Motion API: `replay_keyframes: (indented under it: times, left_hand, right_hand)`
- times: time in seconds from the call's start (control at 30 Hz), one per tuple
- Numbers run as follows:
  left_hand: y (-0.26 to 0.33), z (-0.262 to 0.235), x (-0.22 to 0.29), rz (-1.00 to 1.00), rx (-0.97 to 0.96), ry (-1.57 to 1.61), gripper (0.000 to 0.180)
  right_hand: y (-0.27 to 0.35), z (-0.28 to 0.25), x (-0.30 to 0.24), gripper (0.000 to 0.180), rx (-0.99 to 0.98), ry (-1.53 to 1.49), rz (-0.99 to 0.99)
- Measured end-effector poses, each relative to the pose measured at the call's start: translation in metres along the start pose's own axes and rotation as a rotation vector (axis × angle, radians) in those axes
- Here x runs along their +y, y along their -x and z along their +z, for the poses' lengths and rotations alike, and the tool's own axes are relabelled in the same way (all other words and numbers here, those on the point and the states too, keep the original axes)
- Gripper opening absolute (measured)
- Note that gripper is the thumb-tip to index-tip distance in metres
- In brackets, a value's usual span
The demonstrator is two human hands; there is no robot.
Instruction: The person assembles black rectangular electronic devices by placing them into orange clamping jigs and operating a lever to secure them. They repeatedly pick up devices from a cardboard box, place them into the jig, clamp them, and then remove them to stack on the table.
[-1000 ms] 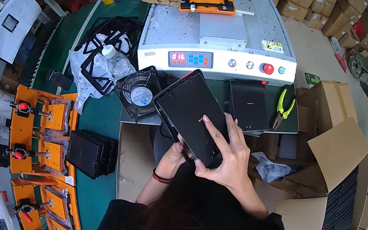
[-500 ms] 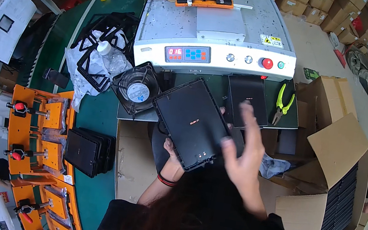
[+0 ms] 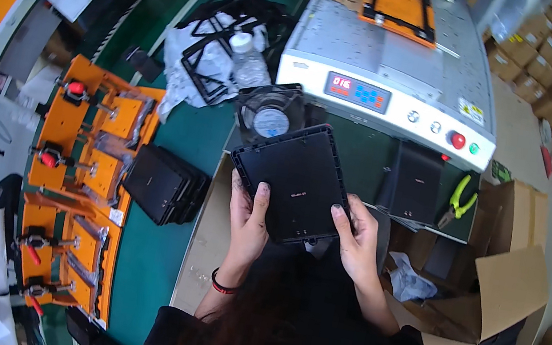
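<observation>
Black panel held in both hands, its upper part overlapping, in this view, the front edge of the green table. The left hand clasps its left side, thumb on the face; the right hand clasps the right side likewise. A round fan sits near that front edge; pliers lie at the right front corner.

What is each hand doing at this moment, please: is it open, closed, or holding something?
Left hand: holding the panel by its left side, thumb on top.
Right hand: holding the same panel's right side, thumb on top.
</observation>
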State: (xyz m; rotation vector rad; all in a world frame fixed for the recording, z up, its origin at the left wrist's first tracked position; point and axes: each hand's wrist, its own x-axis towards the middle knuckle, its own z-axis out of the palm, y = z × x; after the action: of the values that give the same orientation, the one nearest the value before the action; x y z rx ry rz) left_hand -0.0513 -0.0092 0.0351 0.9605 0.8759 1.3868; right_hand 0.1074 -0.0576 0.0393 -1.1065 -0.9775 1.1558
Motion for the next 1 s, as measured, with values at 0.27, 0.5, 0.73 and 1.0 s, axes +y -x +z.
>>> replay_keyframes:
  times: [0.27,0.5,0.73,1.0]
  left_hand:
    - [0.003,-0.045,0.044,-0.015,0.123,-0.114,0.052]
    - [0.008,-0.123,0.084,0.138,0.385,-0.087,0.056]
    - [-0.013,-0.172,0.132,0.298,0.479,0.222,0.047]
    - [-0.073,-0.17,0.122,0.21,0.352,0.302,0.04]
  right_hand:
    - [-0.029,0.057,0.018,0.019,-0.118,0.156,-0.062]
    - [-0.065,0.162,0.007,0.031,-0.496,0.149,-0.002]
    - [-0.061,0.192,0.017,0.06,-0.793,0.27,-0.532]
    - [-0.096,0.222,0.05,0.039,-0.449,0.195,-0.472]
